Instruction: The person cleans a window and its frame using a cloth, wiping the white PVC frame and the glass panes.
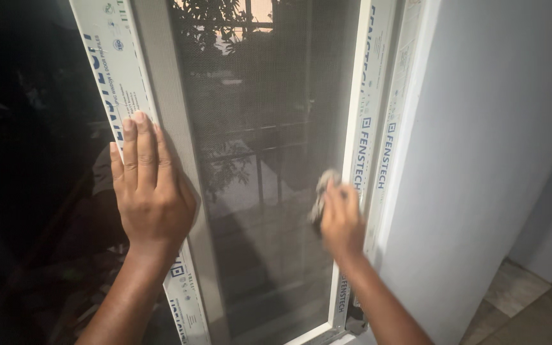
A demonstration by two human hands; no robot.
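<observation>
while left hand [151, 191] braces the frame [113, 70], right hand [341, 220] presses cloth [322, 191] on mesh [269, 128]

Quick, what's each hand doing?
Left hand: open, flat on the window frame.
Right hand: closed, holding a cloth on the screen.

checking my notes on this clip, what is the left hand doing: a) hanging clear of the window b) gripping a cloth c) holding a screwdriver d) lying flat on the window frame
d: the left hand lies open, fingers spread flat on the white window frame.
</observation>
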